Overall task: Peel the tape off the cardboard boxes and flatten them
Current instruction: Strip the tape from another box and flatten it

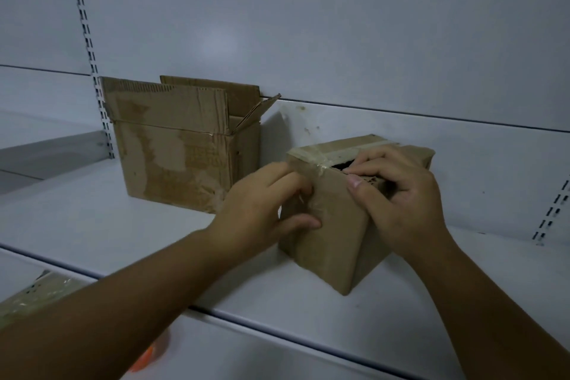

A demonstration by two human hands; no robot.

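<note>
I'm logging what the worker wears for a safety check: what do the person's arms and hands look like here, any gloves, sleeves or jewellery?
Both forearms are bare up to the picture's edge: no sleeves show. The left hand and right hand wear no gloves, and no rings, watch or wristband can be seen. The fingernails that show are short and unpainted. No markings or bandages are visible.

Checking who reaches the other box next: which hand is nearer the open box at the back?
Left. The left hand lies just right of the open box; the right hand is farther right, across the taped box.
</note>
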